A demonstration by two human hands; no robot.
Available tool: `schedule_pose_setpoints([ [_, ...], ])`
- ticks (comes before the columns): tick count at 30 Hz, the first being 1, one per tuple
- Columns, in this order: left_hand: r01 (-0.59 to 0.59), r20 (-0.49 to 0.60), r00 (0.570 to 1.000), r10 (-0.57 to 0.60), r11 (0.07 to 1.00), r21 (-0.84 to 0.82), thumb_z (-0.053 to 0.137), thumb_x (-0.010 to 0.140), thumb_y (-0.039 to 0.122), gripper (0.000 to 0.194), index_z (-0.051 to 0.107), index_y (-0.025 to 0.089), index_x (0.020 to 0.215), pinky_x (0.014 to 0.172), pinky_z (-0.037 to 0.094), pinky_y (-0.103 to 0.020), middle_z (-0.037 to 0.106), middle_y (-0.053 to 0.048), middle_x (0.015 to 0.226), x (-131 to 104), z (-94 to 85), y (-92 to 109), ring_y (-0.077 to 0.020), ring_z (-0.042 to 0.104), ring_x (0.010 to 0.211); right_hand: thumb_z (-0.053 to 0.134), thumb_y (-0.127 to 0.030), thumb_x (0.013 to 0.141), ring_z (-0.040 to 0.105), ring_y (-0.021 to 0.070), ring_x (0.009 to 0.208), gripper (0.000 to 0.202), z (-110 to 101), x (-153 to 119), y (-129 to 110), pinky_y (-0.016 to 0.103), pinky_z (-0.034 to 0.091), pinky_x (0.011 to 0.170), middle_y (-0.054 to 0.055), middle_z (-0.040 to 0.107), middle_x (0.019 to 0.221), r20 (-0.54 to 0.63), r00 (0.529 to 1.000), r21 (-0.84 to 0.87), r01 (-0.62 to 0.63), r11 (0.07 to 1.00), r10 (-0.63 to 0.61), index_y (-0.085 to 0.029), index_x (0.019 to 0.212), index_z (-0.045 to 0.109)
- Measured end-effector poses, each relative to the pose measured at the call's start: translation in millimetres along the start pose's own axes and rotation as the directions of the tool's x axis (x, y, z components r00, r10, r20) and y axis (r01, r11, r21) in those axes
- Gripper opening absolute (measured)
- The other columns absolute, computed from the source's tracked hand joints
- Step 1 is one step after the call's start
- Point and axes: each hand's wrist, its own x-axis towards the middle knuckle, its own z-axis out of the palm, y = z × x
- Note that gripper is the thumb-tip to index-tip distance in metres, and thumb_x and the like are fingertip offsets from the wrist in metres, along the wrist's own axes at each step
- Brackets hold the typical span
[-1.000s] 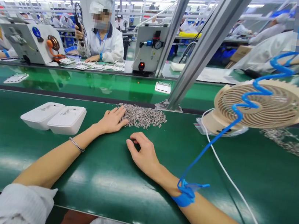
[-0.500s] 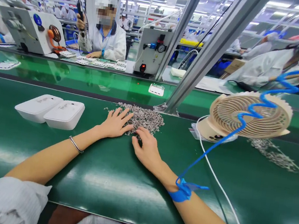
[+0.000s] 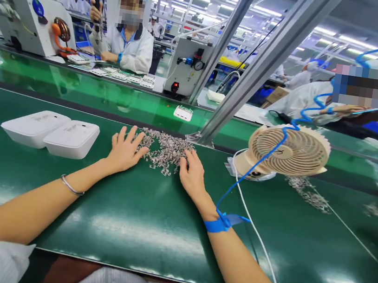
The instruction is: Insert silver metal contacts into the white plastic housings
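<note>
A pile of small silvery metal parts lies spread on the green work surface, too fine to tell piece by piece. At its left edge my left hand rests palm down, fingers spread, the fingertips touching the parts. My right hand is at the pile's right edge with its fingers slightly bent and apart, nothing held. A blue wrist strap with a coiled blue cord circles my right wrist. On my left wrist sits a silver bangle.
Two white plastic housings stand left of my left hand. A beige fan with a white cable is to the right, beside another heap of metal parts. A metal post rises behind the pile. A masked co-worker sits opposite.
My hands have moved apart, the left one to the left and the right one to the pile's right edge. The parts now lie more spread, with a gap showing green. The view has shifted.
</note>
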Motion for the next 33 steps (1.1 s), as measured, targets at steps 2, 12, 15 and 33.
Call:
schedule_pose_setpoints([
  [2,0.106,-0.022,0.994,-0.106,0.994,-0.019,0.026,0.090,0.049,0.056,0.040,0.021,0.136,0.101,0.025,-0.057,0.029,-0.011,0.148,-1,-3.3,-16,-0.0396,0.024,0.133,0.037,-0.031,0.087,0.042,0.0361,0.123,0.042,0,4,5,0.058,0.039,0.091,0.019,0.045,0.135,0.012,1.000,-0.019,-0.015,1.000,0.015,-0.020,0.123,0.055],
  [12,0.348,-0.051,0.935,-0.351,0.936,-0.055,0.023,0.088,0.051,0.061,0.041,0.013,0.133,0.097,0.026,-0.062,0.029,-0.020,0.146,2,-10.7,-46,-0.0471,0.023,0.130,0.045,-0.035,0.085,0.037,0.0424,0.123,0.036,3,0,1,0.064,0.035,0.087,0.014,0.038,0.140,0.074,0.997,-0.145,0.020,0.989,-0.009,-0.032,0.117,0.060],
  [15,0.256,-0.039,0.965,-0.259,0.965,-0.061,0.028,0.088,0.049,0.061,0.039,0.012,0.135,0.100,0.022,-0.062,0.026,-0.020,0.147,-5,-9.5,-36,-0.0470,0.017,0.132,0.048,-0.031,0.083,0.042,0.0358,0.120,0.027,3,0,4,0.057,0.037,0.092,0.016,0.047,0.129,0.036,0.998,-0.121,0.056,0.991,-0.052,-0.024,0.100,0.068],
  [33,-0.232,0.115,0.959,0.258,0.951,-0.203,0.043,0.086,0.050,0.058,0.039,0.022,0.136,0.098,0.020,-0.067,0.011,-0.021,0.151,-40,10.3,41,-0.0490,0.011,0.134,0.048,-0.018,0.078,0.056,0.0198,0.084,0.015,-3,0,0,0.036,0.045,0.078,0.007,0.059,0.088,-0.011,0.975,-0.043,0.219,0.975,-0.220,-0.019,0.076,0.062],
])
